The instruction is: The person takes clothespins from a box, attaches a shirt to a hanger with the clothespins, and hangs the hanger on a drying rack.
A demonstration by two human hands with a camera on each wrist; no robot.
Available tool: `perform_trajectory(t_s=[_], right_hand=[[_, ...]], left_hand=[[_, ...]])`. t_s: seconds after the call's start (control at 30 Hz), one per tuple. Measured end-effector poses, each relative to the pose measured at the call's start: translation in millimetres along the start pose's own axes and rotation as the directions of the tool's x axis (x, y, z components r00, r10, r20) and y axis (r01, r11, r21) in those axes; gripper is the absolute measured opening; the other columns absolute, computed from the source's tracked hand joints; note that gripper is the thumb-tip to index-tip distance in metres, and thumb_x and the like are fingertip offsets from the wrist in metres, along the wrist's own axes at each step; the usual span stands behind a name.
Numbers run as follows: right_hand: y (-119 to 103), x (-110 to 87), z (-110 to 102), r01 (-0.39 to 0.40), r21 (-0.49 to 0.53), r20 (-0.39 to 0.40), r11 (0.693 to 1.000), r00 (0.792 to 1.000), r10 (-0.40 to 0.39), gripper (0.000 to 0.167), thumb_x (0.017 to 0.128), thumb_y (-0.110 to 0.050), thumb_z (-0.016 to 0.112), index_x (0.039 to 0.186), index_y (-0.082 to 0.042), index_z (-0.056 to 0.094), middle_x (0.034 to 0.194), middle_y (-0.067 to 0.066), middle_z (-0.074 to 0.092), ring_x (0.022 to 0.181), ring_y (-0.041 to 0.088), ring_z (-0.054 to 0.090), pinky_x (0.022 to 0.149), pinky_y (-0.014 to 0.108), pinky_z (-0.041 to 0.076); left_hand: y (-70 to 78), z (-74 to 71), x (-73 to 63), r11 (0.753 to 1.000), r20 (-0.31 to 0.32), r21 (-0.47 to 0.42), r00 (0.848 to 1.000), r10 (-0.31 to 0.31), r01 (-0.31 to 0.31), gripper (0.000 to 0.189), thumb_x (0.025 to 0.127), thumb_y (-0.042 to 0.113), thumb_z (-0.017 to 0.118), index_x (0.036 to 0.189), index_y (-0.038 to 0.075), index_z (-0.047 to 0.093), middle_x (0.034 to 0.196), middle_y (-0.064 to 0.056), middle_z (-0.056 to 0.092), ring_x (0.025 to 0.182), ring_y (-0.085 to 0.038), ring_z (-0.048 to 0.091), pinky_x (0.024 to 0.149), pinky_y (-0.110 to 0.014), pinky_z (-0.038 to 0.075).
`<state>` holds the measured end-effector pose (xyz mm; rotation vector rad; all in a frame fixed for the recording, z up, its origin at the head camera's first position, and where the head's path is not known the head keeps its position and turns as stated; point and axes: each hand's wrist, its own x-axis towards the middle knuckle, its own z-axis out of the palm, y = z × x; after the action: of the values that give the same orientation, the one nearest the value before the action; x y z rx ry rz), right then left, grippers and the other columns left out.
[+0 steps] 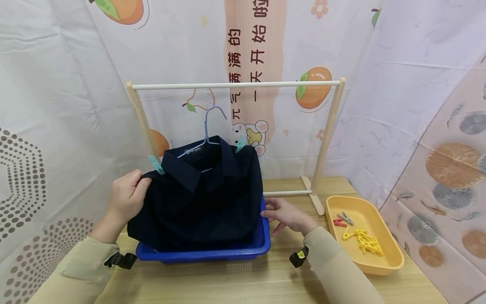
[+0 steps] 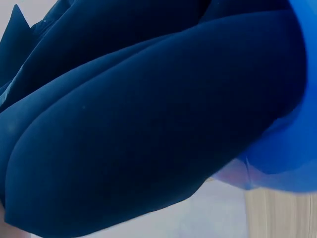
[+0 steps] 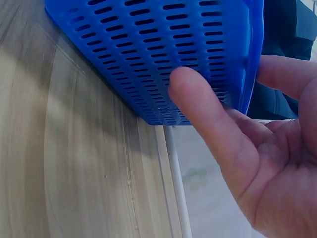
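A dark navy collared shirt fills the blue basket and stands up above its rim. A light blue wire hanger is inside the collar, its hook sticking up free. One teal clothespin sits on the left shoulder, another on the right. My left hand grips the shirt's left shoulder beside the clothespin; in the left wrist view dark cloth covers most of the picture. At the basket's right rim, my right hand touches the edge with loosely extended fingers, its thumb spread along the slotted wall.
Behind the basket stands a drying rack with a white top bar and wooden posts. To the right, a yellow tray holds several yellow clothespins, a red one and a grey one. Printed curtains surround the wooden table.
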<state>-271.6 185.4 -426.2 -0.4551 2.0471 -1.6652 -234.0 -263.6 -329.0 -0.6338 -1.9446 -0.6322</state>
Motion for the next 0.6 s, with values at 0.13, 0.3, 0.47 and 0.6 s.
perform_trajectory(t_s=[0.13, 0.3, 0.47, 0.6], right_hand=[[-0.3, 1.1, 3.5, 0.001, 0.001, 0.001, 1.0, 1.0, -0.001, 0.061, 0.1, -0.013, 0.064, 0.15, 0.005, 0.035, 0.13, 0.02, 0.063, 0.105, 0.035, 0.067, 0.063, 0.054, 0.059], [-1.7, 1.7, 8.8, 0.008, 0.011, 0.007, 1.0, 1.0, -0.008, 0.059, 0.099, -0.012, 0.064, 0.148, 0.006, 0.037, 0.125, 0.019, 0.065, 0.103, 0.035, 0.068, 0.064, 0.057, 0.058], [-3.5, 3.2, 15.6, 0.013, 0.016, 0.014, 1.0, 1.0, -0.014, 0.057, 0.099, -0.012, 0.064, 0.146, 0.007, 0.038, 0.121, 0.017, 0.067, 0.1, 0.033, 0.068, 0.064, 0.057, 0.058], [-4.0, 5.2, 21.1, 0.015, 0.007, 0.014, 1.0, 1.0, -0.015, 0.057, 0.099, -0.013, 0.065, 0.146, 0.007, 0.038, 0.122, 0.017, 0.067, 0.099, 0.032, 0.069, 0.063, 0.053, 0.059]], left_hand=[[-0.4, 0.5, 0.0, 1.0, -0.008, -0.004, 1.0, 0.001, -0.001, 0.037, 0.091, 0.005, 0.055, 0.063, 0.017, 0.035, 0.059, 0.007, 0.025, 0.05, -0.005, 0.02, 0.048, -0.023, 0.019], [0.0, 0.8, 0.0, 1.0, -0.018, -0.009, 1.0, 0.004, -0.004, 0.037, 0.09, 0.006, 0.056, 0.062, 0.017, 0.034, 0.059, 0.006, 0.025, 0.051, -0.005, 0.018, 0.048, -0.023, 0.018], [1.7, 0.3, 0.5, 1.0, -0.019, -0.014, 1.0, 0.004, -0.004, 0.037, 0.09, 0.007, 0.055, 0.062, 0.016, 0.034, 0.059, 0.006, 0.024, 0.051, -0.005, 0.018, 0.048, -0.024, 0.018], [3.3, -0.8, 1.5, 1.0, -0.007, -0.014, 1.0, 0.001, -0.001, 0.037, 0.092, 0.007, 0.053, 0.062, 0.016, 0.033, 0.059, 0.007, 0.024, 0.05, -0.006, 0.018, 0.048, -0.023, 0.018]])
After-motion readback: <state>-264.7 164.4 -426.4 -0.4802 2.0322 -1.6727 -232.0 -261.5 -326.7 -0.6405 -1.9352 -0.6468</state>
